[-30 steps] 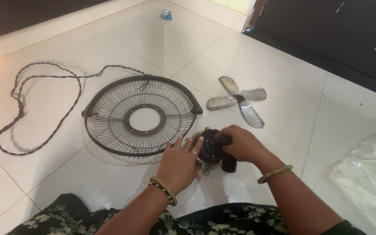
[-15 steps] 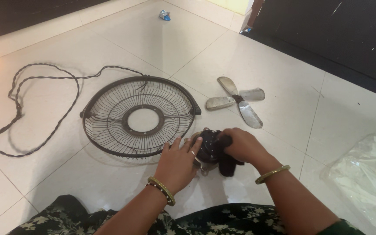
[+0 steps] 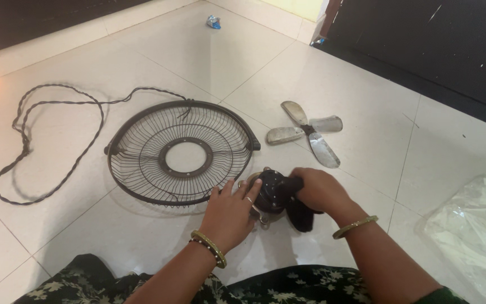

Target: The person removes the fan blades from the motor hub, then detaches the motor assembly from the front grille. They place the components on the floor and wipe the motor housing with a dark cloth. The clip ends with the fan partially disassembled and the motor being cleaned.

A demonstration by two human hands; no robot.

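Note:
A dark round fan motor (image 3: 271, 194) rests on the white tiled floor in front of me. My left hand (image 3: 230, 214) lies against its left side with fingers spread, steadying it. My right hand (image 3: 322, 191) grips a black cloth (image 3: 300, 211) and presses it on the motor's top right. Just behind the motor lies a dark wire fan guard (image 3: 181, 152), flat on the floor. A metal three-blade fan propeller (image 3: 307, 130) lies further back to the right.
A twisted dark cord (image 3: 40, 141) loops across the floor at left. A crumpled clear plastic sheet (image 3: 473, 225) lies at right. A small crumpled wrapper (image 3: 214, 21) sits far back. Dark furniture (image 3: 423, 39) stands at the upper right.
My right hand has shifted slightly right and down over the motor with the cloth, which now hangs lower. My left hand stays put.

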